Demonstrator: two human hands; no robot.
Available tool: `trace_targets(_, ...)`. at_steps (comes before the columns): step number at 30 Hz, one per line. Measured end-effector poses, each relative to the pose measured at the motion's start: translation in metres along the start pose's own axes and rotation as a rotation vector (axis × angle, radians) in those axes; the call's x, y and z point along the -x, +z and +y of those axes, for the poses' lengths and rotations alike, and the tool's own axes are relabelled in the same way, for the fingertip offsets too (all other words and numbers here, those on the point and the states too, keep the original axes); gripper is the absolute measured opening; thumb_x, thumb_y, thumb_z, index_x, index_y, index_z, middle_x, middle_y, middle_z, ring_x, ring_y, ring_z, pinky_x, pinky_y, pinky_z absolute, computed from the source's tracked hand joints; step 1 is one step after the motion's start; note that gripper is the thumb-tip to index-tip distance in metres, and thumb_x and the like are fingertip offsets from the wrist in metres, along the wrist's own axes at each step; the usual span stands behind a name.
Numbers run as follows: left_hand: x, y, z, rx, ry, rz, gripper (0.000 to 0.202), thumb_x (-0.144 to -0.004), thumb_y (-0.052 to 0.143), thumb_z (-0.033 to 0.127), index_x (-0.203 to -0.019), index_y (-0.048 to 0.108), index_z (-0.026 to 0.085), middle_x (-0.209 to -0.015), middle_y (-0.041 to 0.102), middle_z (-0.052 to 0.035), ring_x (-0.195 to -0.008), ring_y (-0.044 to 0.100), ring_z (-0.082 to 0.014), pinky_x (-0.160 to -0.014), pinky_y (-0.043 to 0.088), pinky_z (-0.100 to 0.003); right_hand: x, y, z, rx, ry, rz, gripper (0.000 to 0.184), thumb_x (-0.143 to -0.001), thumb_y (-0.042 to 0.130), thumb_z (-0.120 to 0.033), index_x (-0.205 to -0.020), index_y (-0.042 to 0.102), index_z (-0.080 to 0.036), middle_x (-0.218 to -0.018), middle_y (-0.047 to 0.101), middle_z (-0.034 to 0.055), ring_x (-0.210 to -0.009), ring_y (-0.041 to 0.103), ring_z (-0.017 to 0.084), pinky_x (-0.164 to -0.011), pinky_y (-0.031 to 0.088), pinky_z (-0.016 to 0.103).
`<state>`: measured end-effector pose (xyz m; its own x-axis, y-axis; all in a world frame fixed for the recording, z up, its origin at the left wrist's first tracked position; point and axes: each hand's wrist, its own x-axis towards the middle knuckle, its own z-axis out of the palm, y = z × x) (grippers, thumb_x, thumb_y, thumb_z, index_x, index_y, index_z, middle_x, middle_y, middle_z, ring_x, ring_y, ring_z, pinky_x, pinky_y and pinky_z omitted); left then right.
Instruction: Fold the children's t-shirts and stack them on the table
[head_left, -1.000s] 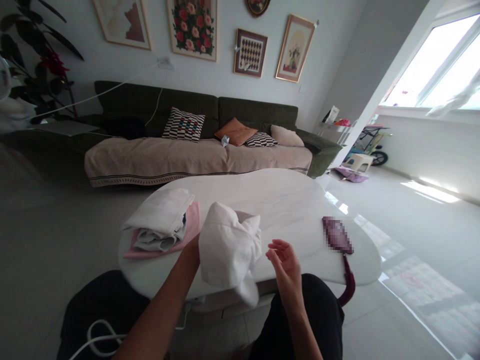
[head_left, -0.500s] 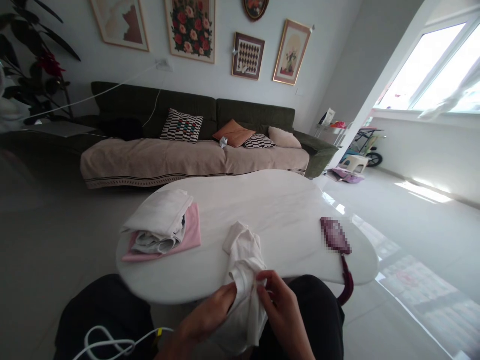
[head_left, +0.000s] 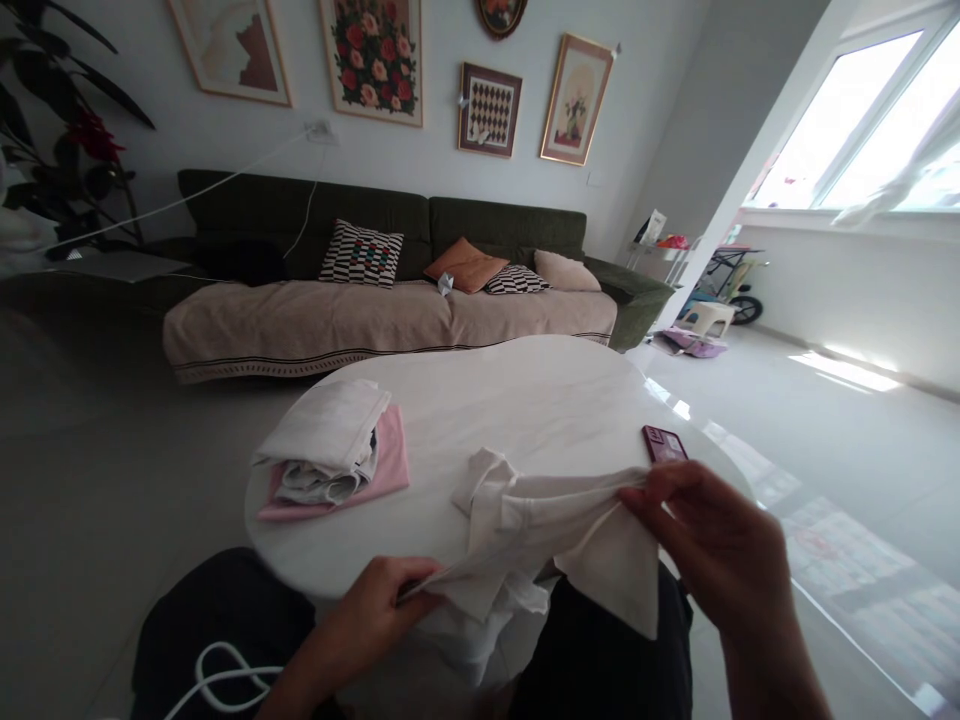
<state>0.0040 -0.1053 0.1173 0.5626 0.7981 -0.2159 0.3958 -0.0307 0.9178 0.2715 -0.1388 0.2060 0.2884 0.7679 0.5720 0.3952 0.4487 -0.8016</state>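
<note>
A white garment (head_left: 536,535) is stretched between my two hands, over my lap and the near edge of the table. My left hand (head_left: 379,610) pinches one end of it, low and to the left. Higher up on the right, my right hand (head_left: 712,540) grips the other end between thumb and fingers. Part of the cloth rests on the tabletop, and a loose flap hangs below my right hand. Its exact kind of garment I cannot tell. Beyond my right hand lies a dark red phone (head_left: 664,443), partly hidden.
The white oval table (head_left: 540,400) bears a pile of folded white cloth (head_left: 322,430) over pink cloth (head_left: 394,450) at the left. A green sofa (head_left: 510,235) with cushions stands behind. A white cable (head_left: 225,685) loops across my left leg.
My hands have moved apart, the right one up and to the right, the left one to the left. The white garment, bunched before, is now pulled out between them.
</note>
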Motion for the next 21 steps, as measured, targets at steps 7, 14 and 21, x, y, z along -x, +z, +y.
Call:
trace_targets(7,-0.023,-0.060,0.031,-0.058,0.180,0.394,0.025,-0.067,0.058,0.031,-0.088,0.065,0.018,-0.079,0.065,-0.0007,-0.078,0.057,-0.0185,-0.065,0.042,-0.022,-0.063,-0.025,-0.020,0.229,-0.176,0.066,0.015,-0.066,0.069,-0.026,-0.069,0.056,-0.019,-0.070,0.058,-0.0018,-0.066,0.054,0.011,-0.063,0.047,0.022)
trace_targets(14,-0.076,-0.106,0.088,0.307,0.461,0.526,0.029,-0.069,0.044,0.032,-0.084,0.062,0.014,-0.064,0.057,0.0010,-0.056,0.049,-0.0113,-0.048,0.037,-0.020,-0.137,-0.045,-0.005,0.625,-0.335,-0.017,0.010,-0.070,0.058,-0.025,-0.078,0.055,-0.020,-0.068,0.055,-0.0023,-0.061,0.050,0.011,-0.061,0.043,0.025)
trace_targets(21,-0.099,-0.128,0.104,0.081,0.417,0.321,0.035,-0.055,0.071,0.033,-0.084,0.059,0.017,-0.073,0.060,0.0029,-0.065,0.054,-0.0118,-0.057,0.041,-0.020,-0.171,-0.061,0.011,0.705,-0.179,-0.111,0.018,-0.067,0.052,-0.024,-0.078,0.065,-0.017,-0.063,0.057,0.0002,-0.058,0.048,0.013,-0.055,0.036,0.025)
